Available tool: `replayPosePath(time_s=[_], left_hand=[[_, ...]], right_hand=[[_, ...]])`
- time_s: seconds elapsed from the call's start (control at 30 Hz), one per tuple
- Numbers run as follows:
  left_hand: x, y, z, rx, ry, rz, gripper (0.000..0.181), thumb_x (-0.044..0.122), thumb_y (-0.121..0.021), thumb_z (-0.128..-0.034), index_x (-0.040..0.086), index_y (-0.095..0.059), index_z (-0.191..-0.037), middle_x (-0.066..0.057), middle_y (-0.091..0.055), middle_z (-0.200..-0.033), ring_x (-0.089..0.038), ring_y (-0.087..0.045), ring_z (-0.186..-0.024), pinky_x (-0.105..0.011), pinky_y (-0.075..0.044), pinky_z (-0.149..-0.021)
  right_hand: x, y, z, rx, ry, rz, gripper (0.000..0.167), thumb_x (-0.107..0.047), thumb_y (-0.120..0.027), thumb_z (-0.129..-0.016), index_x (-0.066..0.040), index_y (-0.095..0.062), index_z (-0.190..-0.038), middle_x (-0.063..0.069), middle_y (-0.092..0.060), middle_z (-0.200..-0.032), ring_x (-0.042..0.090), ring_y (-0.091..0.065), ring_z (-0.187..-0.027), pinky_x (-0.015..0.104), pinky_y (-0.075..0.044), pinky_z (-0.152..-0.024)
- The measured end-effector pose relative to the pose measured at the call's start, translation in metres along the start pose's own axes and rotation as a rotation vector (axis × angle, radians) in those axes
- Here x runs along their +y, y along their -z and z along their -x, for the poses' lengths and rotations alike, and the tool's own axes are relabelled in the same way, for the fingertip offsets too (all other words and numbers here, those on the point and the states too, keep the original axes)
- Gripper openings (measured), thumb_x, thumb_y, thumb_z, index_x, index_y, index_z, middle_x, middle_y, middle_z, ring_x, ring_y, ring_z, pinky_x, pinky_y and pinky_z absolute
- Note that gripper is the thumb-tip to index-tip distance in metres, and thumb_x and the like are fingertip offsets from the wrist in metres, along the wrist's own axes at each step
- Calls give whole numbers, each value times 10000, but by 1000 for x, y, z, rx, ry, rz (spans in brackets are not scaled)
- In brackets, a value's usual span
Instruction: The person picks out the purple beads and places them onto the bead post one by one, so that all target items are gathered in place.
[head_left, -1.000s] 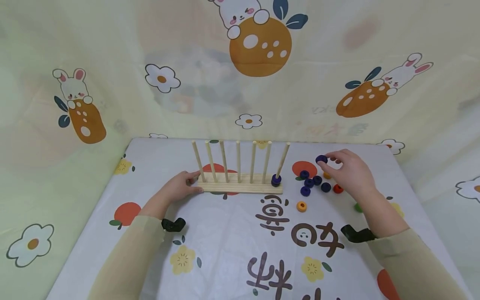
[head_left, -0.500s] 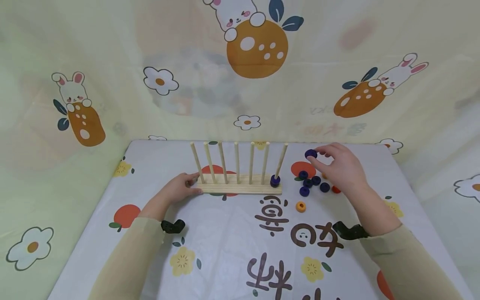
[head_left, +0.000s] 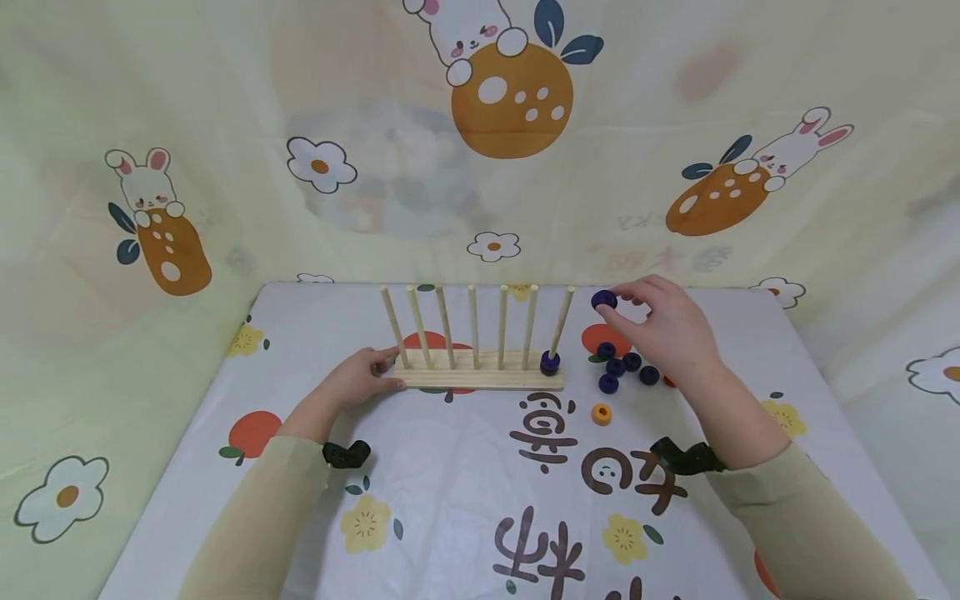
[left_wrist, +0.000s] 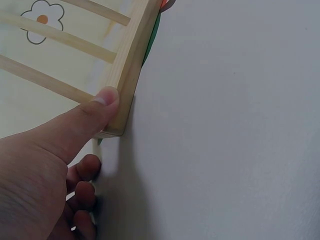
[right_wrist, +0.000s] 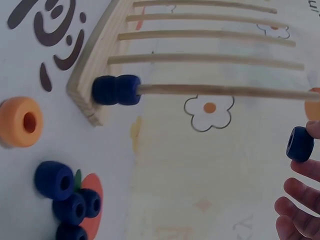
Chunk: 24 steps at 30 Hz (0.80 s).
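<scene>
Peg rack [head_left: 472,381], one, seven pegs: on the desk [head_left: 435,467], between the hands. Left hand [head_left: 358,377], one: grips the rack's near end, thumb on the base. Right hand [head_left: 672,329], one: pinches one blue bead [head_left: 603,300] in the air, just beside the endmost peg [head_left: 562,321]. Threaded blue beads [head_left: 550,363], two: low on that peg, left of the right hand. Loose blue beads [head_left: 616,367], five: below the right hand. Orange bead [head_left: 602,414], one visible: nearer the wearer than these. Red bead [head_left: 670,382], one: mostly hidden by the right wrist. Against one second ago: right hand and held bead are closer to the rack; a green bead is now out of sight; left hand unchanged.
</scene>
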<state>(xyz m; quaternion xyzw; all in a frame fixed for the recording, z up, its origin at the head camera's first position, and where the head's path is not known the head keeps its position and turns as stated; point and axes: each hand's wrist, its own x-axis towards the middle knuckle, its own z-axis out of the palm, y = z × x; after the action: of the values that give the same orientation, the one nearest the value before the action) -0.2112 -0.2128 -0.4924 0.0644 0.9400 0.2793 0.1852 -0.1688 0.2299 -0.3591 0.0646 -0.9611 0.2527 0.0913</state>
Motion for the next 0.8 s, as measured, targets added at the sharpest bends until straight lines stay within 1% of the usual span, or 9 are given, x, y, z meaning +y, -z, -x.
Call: replayPosePath(time_s=[0.27, 0.4, 0.63, 0.8], left_hand=[[-3, -2, -3, 0, 10, 12, 773, 403, -774, -857, 210, -423, -1518, -78, -503, -1054, -238, -462, -972, -380, -396, -810], [-2, -1, -2, 0, 2, 11, 770, 397, -773, -860, 193, -426, -1516, -83, -504, -1055, -242, -461, -969, -389, -395, -813], [0, -1, 1, 3, 18, 18, 766, 387, -775, -861, 203, -425, -1516, -87, -506, -1070, -245, -463, -980, -392, -397, -825], [-2, -2, -1, 7, 8, 11, 769, 398, -772, -860, 193, -426, -1515, -86, -508, -1070, -243, -464, -975, -396, -400, -826]], right_hand=[[-15, 6, -1, 34, 49, -36, 481, -469, -653, -928, -81, -682, -1211, 105, -631, -1177, 300, -543, -1053, 490, -479, -852], [-23, 9, -2, 54, 72, -44, 465, -454, -671, -923, -89, -686, -1211, 95, -634, -1174, 286, -545, -1045, 479, -484, -849], [-38, 16, -2, 42, 82, -48, 475, -476, -668, -919, -109, -682, -1221, 68, -622, -1189, 270, -537, -1047, 469, -479, -859], [-43, 16, -3, 54, 99, -58, 454, -452, -683, -914, -109, -688, -1212, 68, -627, -1170, 267, -531, -1086, 473, -491, -858]])
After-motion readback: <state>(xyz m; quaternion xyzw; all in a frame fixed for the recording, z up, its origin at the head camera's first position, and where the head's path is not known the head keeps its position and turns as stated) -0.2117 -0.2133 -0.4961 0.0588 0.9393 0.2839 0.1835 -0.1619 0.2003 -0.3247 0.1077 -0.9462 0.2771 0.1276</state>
